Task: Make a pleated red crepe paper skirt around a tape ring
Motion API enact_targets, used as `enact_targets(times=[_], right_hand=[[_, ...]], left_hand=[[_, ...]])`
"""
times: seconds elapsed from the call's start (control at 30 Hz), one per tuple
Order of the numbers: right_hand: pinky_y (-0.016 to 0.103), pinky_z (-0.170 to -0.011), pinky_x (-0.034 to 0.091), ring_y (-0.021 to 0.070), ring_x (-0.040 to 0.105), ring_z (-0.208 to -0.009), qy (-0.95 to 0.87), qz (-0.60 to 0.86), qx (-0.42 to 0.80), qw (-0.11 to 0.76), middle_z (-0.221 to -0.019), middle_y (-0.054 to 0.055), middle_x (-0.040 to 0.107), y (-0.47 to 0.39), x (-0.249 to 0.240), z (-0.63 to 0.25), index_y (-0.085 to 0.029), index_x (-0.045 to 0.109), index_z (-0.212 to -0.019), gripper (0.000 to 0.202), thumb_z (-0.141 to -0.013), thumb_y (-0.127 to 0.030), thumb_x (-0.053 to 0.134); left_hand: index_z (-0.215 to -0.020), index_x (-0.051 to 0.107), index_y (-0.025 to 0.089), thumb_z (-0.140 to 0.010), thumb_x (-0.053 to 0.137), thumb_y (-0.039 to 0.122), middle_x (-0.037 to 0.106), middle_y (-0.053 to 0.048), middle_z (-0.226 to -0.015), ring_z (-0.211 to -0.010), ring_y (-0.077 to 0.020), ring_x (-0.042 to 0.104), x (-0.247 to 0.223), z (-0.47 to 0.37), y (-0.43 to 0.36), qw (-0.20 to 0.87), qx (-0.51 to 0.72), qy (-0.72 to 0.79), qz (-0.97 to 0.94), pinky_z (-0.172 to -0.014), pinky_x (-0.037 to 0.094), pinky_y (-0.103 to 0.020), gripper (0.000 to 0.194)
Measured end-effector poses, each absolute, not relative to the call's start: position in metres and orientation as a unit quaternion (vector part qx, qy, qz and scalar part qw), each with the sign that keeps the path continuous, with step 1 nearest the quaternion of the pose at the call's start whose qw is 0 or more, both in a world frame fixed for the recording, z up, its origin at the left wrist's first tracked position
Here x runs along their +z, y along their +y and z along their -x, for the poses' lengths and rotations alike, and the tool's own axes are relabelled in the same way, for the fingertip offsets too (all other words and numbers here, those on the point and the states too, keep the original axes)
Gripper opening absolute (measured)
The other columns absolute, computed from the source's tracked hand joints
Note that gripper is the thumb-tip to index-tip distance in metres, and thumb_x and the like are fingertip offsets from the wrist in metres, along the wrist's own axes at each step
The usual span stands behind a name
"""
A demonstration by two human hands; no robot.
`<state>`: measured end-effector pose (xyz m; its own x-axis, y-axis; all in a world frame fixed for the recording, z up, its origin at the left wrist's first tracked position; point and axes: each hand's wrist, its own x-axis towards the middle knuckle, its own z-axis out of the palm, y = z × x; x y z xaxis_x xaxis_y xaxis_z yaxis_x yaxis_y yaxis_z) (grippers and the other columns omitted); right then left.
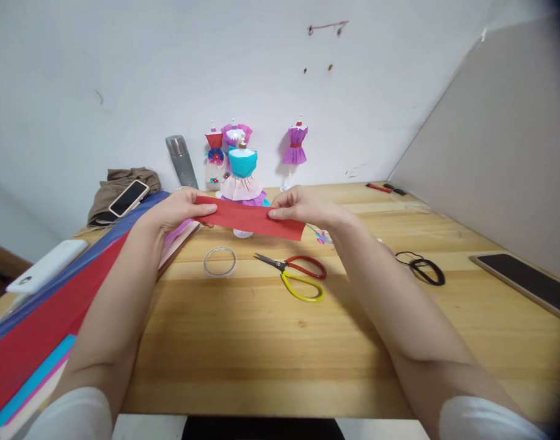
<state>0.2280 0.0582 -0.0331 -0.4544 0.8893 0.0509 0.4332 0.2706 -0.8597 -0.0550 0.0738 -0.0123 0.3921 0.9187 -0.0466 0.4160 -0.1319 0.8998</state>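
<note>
A strip of red crepe paper [243,219] is stretched between my hands above the table. My left hand [183,206] pinches its left end, thumb on top. Farther right along the strip, my right hand [298,205] grips the upper edge, and a free end hangs past that thumb. Scissors [284,266] with one red and one yellow handle lie below the strip, blades pointing left. Beside them is a thin roll of tape [220,263]. Behind my hands, a small dress form in a turquoise and pink paper dress [243,165] is partly hidden by the strip.
A purple dress form [296,146] and other dressed forms stand by the wall near a grey bottle [181,160]. Coloured paper sheets [41,311] and a phone [129,198] are at left. At right lie a black cord [426,271], another phone [527,281] and a red-black pen [385,189].
</note>
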Motion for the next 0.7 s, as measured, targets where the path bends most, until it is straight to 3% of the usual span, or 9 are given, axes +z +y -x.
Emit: enact_targets(times=[0.17, 0.37, 0.57, 0.7], right_hand=[[0.026, -0.062, 0.043, 0.0159, 0.059, -0.071, -0.795, 0.421, 0.357, 0.254, -0.080, 0.003, 0.070, 0.055, -0.040, -0.210, -0.014, 0.074, -0.100, 0.037, -0.074, -0.040, 0.069], [0.023, -0.054, 0.035, 0.0102, 0.049, -0.056, -0.777, 0.412, 0.375, 0.292, -0.061, -0.002, 0.058, 0.052, -0.046, -0.191, -0.015, 0.064, -0.069, 0.022, -0.074, -0.037, 0.066], [0.024, -0.052, 0.040, 0.0129, 0.056, -0.058, -0.718, 0.414, 0.468, 0.305, -0.067, 0.001, 0.065, 0.051, -0.050, -0.187, -0.016, 0.067, -0.077, 0.031, -0.065, -0.044, 0.075], [0.023, -0.051, 0.037, 0.0097, 0.051, -0.054, -0.725, 0.408, 0.453, 0.320, -0.063, -0.001, 0.062, 0.050, -0.052, -0.183, -0.015, 0.065, -0.072, 0.031, -0.065, -0.044, 0.073]], left_hand=[[-0.073, 0.072, 0.010, -0.063, 0.084, 0.035, 0.069, -0.004, -0.069, -0.064, -0.0126, 0.063, -0.020, 0.044, 0.070, 0.479, 0.276, 0.434, -0.711, -0.063, 0.052, -0.023, 0.030], [-0.075, 0.073, 0.009, -0.064, 0.084, 0.035, 0.070, -0.004, -0.069, -0.060, -0.0109, 0.059, -0.018, 0.038, 0.063, 0.464, 0.271, 0.421, -0.731, -0.058, 0.047, -0.022, 0.030], [-0.078, 0.075, 0.008, -0.062, 0.086, 0.033, 0.070, -0.004, -0.069, -0.063, -0.0109, 0.061, -0.015, 0.045, 0.068, 0.459, 0.307, 0.426, -0.716, -0.061, 0.050, -0.022, 0.033], [-0.077, 0.074, 0.007, -0.063, 0.085, 0.036, 0.069, -0.004, -0.067, -0.062, -0.0104, 0.060, -0.020, 0.042, 0.066, 0.482, 0.298, 0.392, -0.725, -0.060, 0.051, -0.022, 0.034]])
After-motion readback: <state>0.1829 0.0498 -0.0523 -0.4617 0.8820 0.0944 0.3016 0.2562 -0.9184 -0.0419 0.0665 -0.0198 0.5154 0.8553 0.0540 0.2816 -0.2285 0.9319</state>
